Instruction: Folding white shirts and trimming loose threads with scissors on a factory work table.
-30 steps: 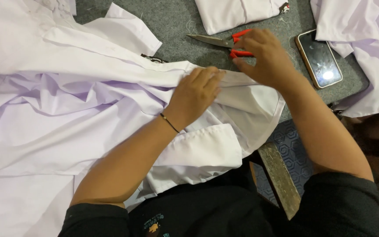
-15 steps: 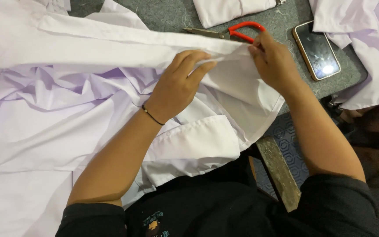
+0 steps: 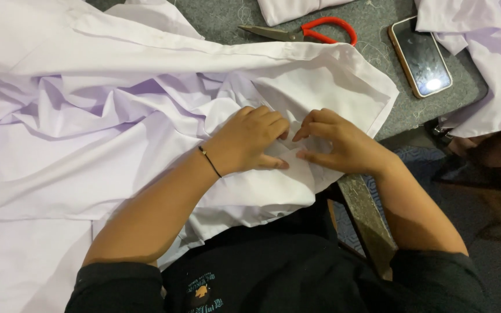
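Head view: nearest the camera a black top (image 3: 273, 272) and two bare forearms are seen, with a thin dark bracelet (image 3: 210, 161) worn on the left wrist. Just beyond them, the left hand (image 3: 250, 139) and the right hand (image 3: 334, 142) are laid side by side on a white garment (image 3: 117, 145), fingertips almost meeting over a small fold of the cloth. The left hand is pressed down with fingers curled and the thumb stretched toward the right hand; the right hand is held with fingers bent and slightly spread. The fold is pinned and lightly pinched between the two hands, though how firmly it is gripped cannot be told. The garment is spread from under the hands far out to the left, rumpled in the middle and flat at its near left part. Its right corner ends just right of the right hand, near the edge of the grey table (image 3: 378, 124), which drops away to a dark floor. Farther off, bare table is left between the garment's far hem and red-handled scissors (image 3: 305, 32). A smartphone (image 3: 420, 57) lies to the right of them, and more white cloth (image 3: 482, 64) is piled at the far right.
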